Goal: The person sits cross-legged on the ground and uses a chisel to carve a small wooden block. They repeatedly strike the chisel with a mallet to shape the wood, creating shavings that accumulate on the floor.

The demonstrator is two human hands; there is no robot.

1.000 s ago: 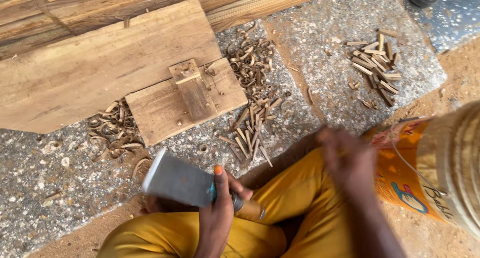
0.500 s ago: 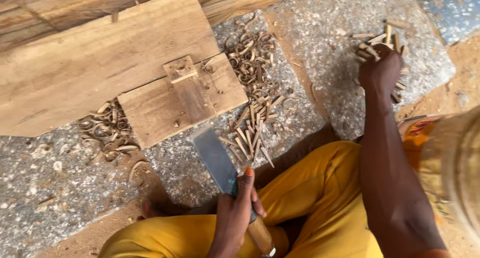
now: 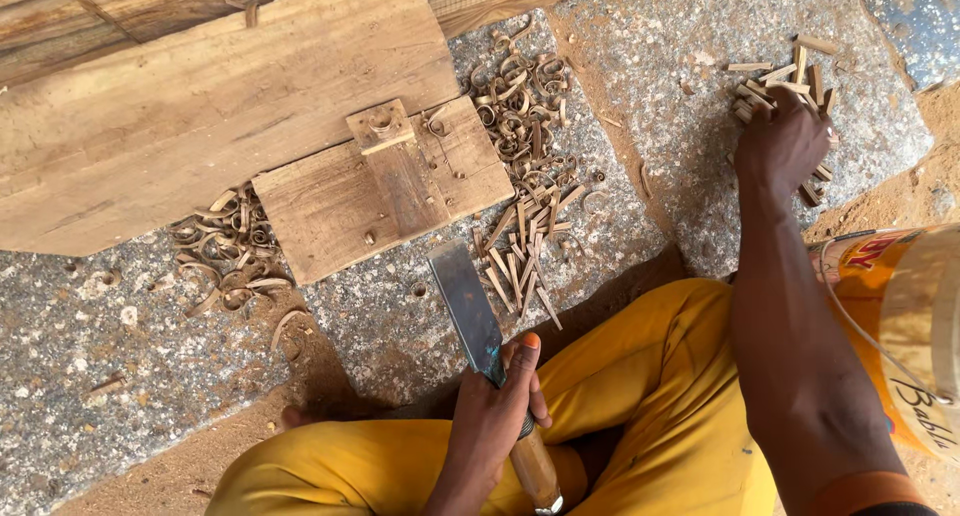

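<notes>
My left hand (image 3: 495,411) grips a wide flat chisel (image 3: 465,301) by its wooden handle, blade pointing away over the stone slab. My right hand (image 3: 782,141) reaches far right onto a pile of small wooden sticks (image 3: 790,81), fingers curled over them; whether it holds one I cannot tell. A small wooden board (image 3: 385,186) with a raised block lies ahead of the chisel tip. Cut wooden strips (image 3: 525,251) lie to the right of the blade.
A large plank (image 3: 200,96) lies behind the small board. Curled wood shavings (image 3: 230,261) sit at the left and more (image 3: 520,86) at the top centre. An orange bucket (image 3: 900,326) stands by my right arm. My yellow-trousered legs (image 3: 640,416) fill the bottom.
My right hand went from near my knee out to the stick pile at the far right. The chisel in my left hand turned from flat across to pointing forward.
</notes>
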